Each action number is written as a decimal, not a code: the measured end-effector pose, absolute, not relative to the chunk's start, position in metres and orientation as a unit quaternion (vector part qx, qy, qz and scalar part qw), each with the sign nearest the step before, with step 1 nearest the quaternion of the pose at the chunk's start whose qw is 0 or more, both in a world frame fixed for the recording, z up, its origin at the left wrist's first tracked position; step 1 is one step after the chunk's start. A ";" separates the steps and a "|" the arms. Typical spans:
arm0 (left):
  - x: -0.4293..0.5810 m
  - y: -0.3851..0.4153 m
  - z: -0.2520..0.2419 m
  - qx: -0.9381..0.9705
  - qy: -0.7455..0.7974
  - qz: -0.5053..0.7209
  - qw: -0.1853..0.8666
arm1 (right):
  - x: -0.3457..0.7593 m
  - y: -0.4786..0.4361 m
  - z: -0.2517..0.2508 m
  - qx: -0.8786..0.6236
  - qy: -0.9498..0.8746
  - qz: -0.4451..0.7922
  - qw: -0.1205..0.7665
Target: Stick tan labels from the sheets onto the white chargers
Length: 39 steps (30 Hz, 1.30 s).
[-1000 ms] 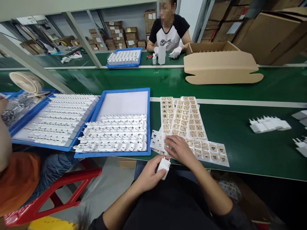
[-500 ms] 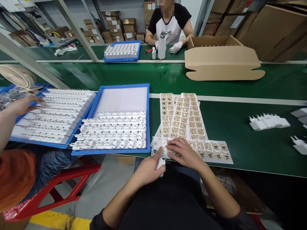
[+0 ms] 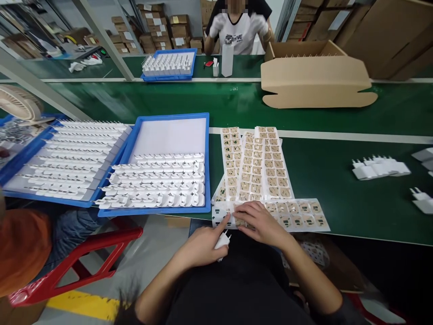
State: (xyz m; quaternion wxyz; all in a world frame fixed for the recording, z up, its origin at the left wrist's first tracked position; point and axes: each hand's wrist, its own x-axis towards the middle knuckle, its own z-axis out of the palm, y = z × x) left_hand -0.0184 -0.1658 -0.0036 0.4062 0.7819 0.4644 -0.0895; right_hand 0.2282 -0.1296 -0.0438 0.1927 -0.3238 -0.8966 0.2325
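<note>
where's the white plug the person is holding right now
In the head view, the white plug sits low and centre in the left hand, just below the table's near edge, beside the right hand that rests on the sticker sheet.

Small white plug adapter (image 3: 222, 241), prongs sticking up, sits just off the near edge of the green bench (image 3: 338, 180). The label sheet (image 3: 297, 215) lies flat along that same edge, rows of tan stickers.
</note>
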 end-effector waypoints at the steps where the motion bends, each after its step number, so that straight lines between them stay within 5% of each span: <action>1: -0.018 -0.166 -0.004 0.782 0.463 -0.089 0.408 | 0.228 -0.130 -0.044 -0.322 -0.898 0.228 0.195; 12: -0.014 -0.161 -0.004 0.772 0.473 -0.065 0.420 | 0.224 -0.124 -0.049 -0.328 -0.892 0.199 0.238; 22: -0.012 -0.141 0.002 0.668 0.499 0.142 0.534 | 0.219 -0.110 -0.049 -0.319 -0.901 0.172 0.239; 39: 0.009 -0.138 -0.020 0.565 0.527 0.281 0.569 | 0.234 -0.112 -0.046 -0.317 -0.882 0.213 0.275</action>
